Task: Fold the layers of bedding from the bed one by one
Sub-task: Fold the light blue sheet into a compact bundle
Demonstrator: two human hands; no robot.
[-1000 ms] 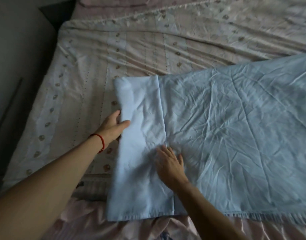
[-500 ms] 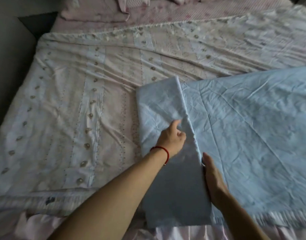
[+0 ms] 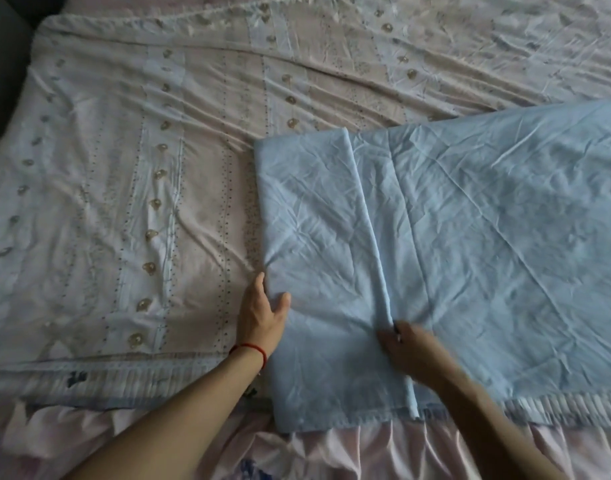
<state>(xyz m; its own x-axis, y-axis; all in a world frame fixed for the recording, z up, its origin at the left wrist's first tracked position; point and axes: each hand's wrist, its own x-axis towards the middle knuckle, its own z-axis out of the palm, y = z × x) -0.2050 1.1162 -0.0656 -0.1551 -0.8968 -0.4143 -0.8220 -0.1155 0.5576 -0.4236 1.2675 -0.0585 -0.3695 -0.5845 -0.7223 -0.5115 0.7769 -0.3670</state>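
Note:
A light blue sheet (image 3: 470,244) lies wrinkled across the right half of the bed, its left end turned over into a long folded strip (image 3: 314,237). My left hand (image 3: 262,317) holds the strip's left fold, with the thumb on top of the cloth and the fingers along and under the edge. My right hand (image 3: 406,348) is blurred. It rests on the sheet at the strip's right edge, near the front of the bed.
Under the blue sheet lies a pale patterned bedspread (image 3: 124,188) covering the rest of the bed, with a fringed front hem (image 3: 130,379). Pink ruffled fabric (image 3: 349,452) hangs along the near bed edge. A dark gap (image 3: 2,46) runs along the bed's left side.
My left hand lifted the folded strip, turned it over to the right and came back to its left fold. My right hand stayed by the strip's right edge.

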